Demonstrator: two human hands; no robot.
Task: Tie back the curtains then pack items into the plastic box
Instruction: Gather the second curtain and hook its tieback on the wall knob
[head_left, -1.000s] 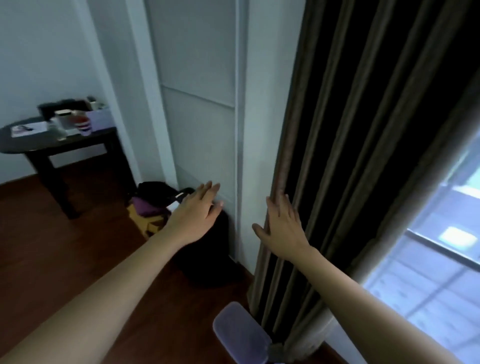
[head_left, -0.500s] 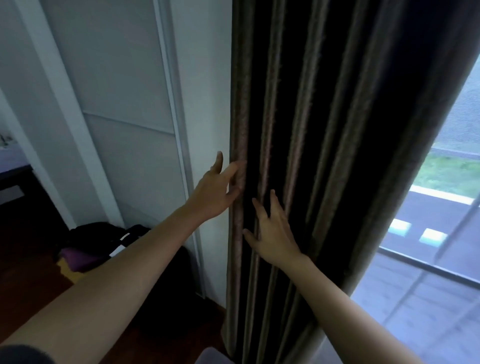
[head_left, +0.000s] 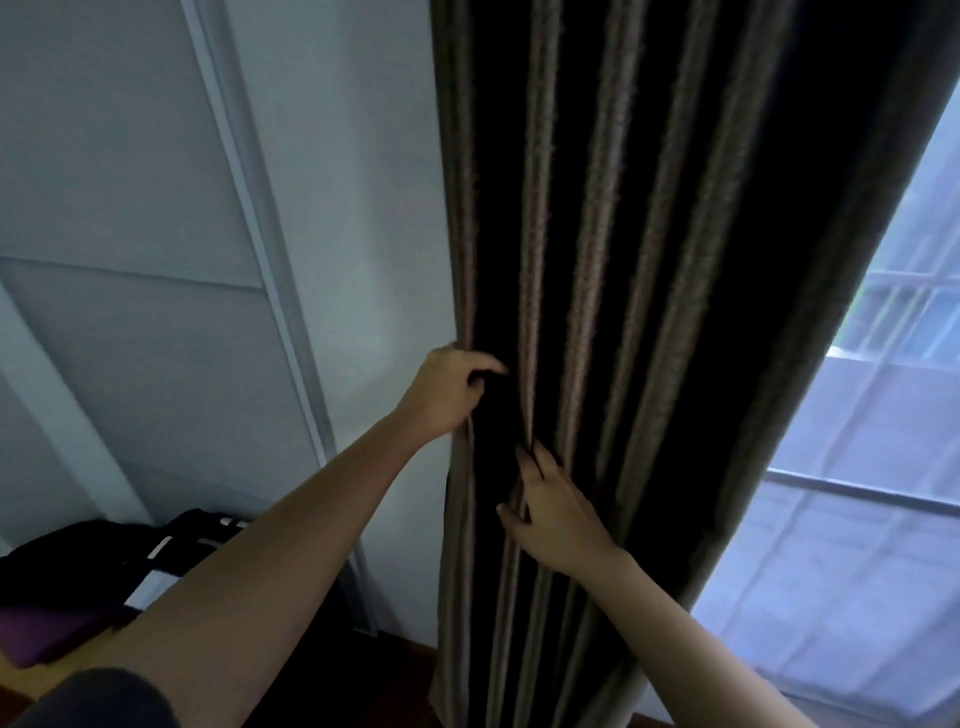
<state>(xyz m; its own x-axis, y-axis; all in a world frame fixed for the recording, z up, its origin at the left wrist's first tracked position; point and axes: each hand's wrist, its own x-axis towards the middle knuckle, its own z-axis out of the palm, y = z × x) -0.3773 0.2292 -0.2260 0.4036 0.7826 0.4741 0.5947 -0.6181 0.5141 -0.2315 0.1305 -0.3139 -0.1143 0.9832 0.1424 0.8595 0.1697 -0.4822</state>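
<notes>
At curtain (head_left: 649, 260) left edge: left hand (head_left: 445, 396) fingers curled round outer fold; right hand (head_left: 557, 514) pinching next fold.

Matt cloth curtain (head_left: 649, 260), smooth painted wall panels (head_left: 130, 182)
The curtain looks thick, its paler folds slightly fuzzy; the wall panels carry a faint sheen; the floor (head_left: 410, 670) is reddish wood.

No legible text, number or sign in view. The dark brown pleated fabric curtain (head_left: 597, 260) carries no readable label. White patches (head_left: 156, 548) on the black fabric bag (head_left: 78, 551), bottom-left corner, are too blurred to read.
</notes>
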